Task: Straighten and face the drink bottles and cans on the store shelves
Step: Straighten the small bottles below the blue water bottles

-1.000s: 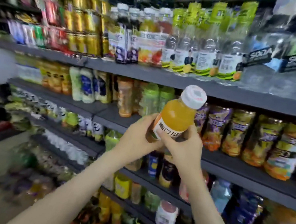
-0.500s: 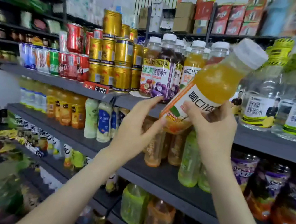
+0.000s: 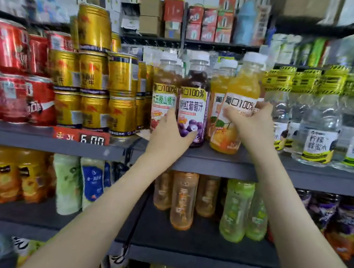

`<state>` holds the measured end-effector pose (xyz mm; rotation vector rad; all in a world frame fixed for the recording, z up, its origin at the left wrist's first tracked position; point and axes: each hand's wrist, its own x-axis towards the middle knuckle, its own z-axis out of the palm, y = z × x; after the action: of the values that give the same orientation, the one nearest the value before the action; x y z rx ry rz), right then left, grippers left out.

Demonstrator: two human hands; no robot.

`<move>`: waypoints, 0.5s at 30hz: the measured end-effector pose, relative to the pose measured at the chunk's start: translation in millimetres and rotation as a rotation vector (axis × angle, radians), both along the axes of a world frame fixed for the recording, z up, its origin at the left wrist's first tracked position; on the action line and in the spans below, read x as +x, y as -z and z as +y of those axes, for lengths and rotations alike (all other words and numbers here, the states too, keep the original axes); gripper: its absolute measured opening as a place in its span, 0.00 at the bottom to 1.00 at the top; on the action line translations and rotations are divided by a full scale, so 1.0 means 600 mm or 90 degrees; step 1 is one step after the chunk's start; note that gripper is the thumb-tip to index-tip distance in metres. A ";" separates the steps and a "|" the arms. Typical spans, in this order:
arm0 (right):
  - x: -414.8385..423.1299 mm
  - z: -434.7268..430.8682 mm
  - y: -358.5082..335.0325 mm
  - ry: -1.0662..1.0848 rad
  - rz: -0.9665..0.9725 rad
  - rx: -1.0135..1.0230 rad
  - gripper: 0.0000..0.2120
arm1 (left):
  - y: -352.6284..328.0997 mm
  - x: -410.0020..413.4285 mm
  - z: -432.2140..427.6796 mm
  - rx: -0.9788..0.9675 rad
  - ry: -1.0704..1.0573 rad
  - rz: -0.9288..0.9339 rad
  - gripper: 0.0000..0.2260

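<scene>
Right hand (image 3: pixel 252 127): thumb across the label front, fingers curled round the back, clamped on the clear plastic bottle of orange juice with a white cap (image 3: pixel 243 88). That bottle is in the front row of the dark grey upper shelf (image 3: pixel 213 162), label out and leaning slightly. Its base is at the board; can't tell if it's fully seated.

Left hand (image 3: pixel 170 135): wrapped round the lower part of the neighbouring clear plastic bottle of dark purple grape juice (image 3: pixel 197 81). Thumb is on the front, fingers in the gap toward the clear bottle of amber hawthorn juice (image 3: pixel 166 79).

Progress, my read:
- This juice group is nearly faced. The amber, purple and orange bottles are label-forward, capped and full.
- The orange juice bottle needs setting upright and letting go.
- A second orange-filled bottle (image 3: pixel 218 84) stands just behind it.

Further out:
- **Left:** gold metal cans (image 3: pixel 92 74) stacked three high, then red metal cans (image 3: pixel 10 49), blurred, so facing is unclear.
- **Right:** clear water bottles with yellow-black bands (image 3: pixel 319 124), labels mostly forward.
- **Lower shelf:** the pale orange translucent bottle (image 3: pixel 183 199) and the light green translucent bottle (image 3: pixel 235 210) sit forward of their neighbours. The row looks ragged, so probably not done yet.
</scene>
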<state>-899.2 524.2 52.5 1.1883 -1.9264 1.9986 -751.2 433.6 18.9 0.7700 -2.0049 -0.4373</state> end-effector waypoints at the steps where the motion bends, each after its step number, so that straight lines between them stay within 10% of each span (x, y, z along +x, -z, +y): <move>1: -0.004 -0.005 -0.002 0.005 0.006 0.029 0.33 | -0.006 -0.009 -0.008 0.013 0.015 0.004 0.37; 15: 0.010 0.015 0.018 -0.027 0.133 0.250 0.20 | -0.025 -0.018 -0.007 0.048 0.071 -0.046 0.35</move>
<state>-893.2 533.4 41.7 1.4654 -2.2589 1.4775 -761.9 429.6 34.1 0.7314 -2.1160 -0.5599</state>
